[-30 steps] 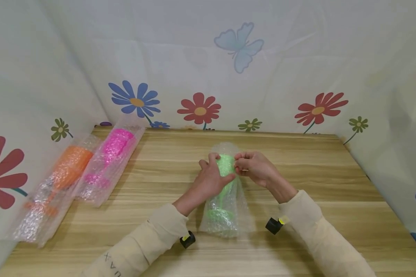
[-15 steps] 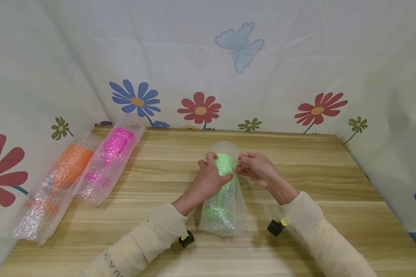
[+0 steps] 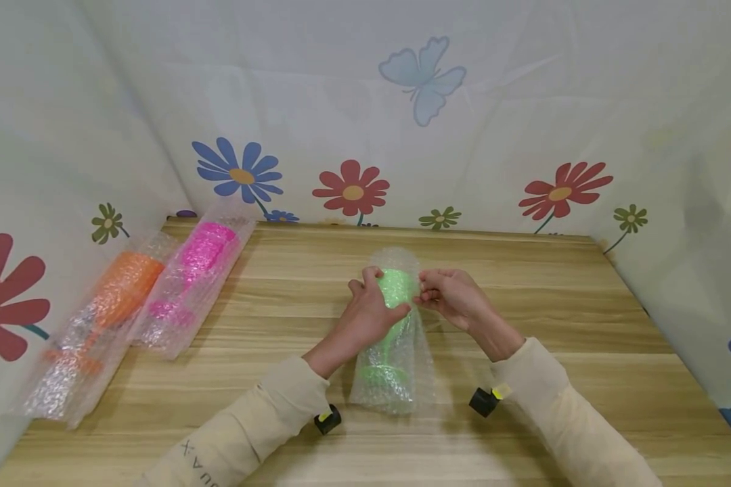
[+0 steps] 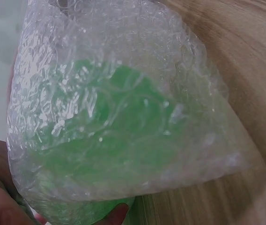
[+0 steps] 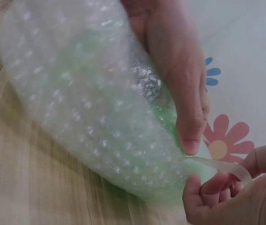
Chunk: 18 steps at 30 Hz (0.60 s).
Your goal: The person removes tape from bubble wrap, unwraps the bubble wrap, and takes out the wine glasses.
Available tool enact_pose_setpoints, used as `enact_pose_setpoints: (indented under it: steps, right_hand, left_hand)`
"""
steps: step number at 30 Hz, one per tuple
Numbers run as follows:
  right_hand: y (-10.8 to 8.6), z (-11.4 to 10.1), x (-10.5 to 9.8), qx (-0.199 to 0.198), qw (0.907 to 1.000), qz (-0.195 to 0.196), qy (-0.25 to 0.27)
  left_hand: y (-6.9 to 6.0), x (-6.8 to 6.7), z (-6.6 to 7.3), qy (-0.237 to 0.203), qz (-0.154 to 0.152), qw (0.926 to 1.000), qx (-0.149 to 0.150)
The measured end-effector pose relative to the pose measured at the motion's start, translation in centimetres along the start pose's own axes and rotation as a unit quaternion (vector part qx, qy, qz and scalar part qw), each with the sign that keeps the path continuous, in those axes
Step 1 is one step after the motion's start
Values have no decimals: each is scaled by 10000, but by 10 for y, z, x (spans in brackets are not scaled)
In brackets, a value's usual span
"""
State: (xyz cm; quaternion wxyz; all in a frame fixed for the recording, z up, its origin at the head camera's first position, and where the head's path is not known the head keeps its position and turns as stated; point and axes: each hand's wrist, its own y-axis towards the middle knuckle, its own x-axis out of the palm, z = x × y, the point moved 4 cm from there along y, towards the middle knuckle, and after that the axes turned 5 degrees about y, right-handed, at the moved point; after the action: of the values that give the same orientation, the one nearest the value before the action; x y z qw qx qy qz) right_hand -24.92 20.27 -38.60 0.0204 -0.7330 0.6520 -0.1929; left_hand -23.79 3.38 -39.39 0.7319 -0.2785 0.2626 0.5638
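A green goblet-shaped item in bubble wrap (image 3: 390, 358) lies on the table. Across its upper part, the left hand (image 3: 365, 314) grips the wrap, thumb on top and fingers around the far side. At the right edge of the wrap, the right hand (image 3: 457, 297) pinches a thin translucent strip (image 5: 226, 166), which runs to the wrap close to the left thumb in the right wrist view. The left wrist view shows the wide end of the wrap (image 4: 114, 117), with part of the left hand (image 4: 4, 206) at the lower left.
On the left of the wooden table (image 3: 292, 270) lie two more bubble-wrapped goblet shapes, one orange (image 3: 122, 291) and one pink (image 3: 207, 253). A white curtain with printed flowers (image 3: 317, 101) stands behind and along both sides.
The right hand has shifted slightly right, away from the green item, still pinching. The left hand keeps its grip, and the wrapped item has moved very little.
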Motion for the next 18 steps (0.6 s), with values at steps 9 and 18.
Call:
enact_pose_setpoints:
  steps: [9,18]
  right_hand:
    - [-2,-1,-4,-78,9980,395,-493]
    - [-2,3,-14,7,9991,419,-108]
  left_hand:
    - [-2,-1,1,-50,-60,9999,-63]
    - [-3,-2,1,-34,-49,9999,-107]
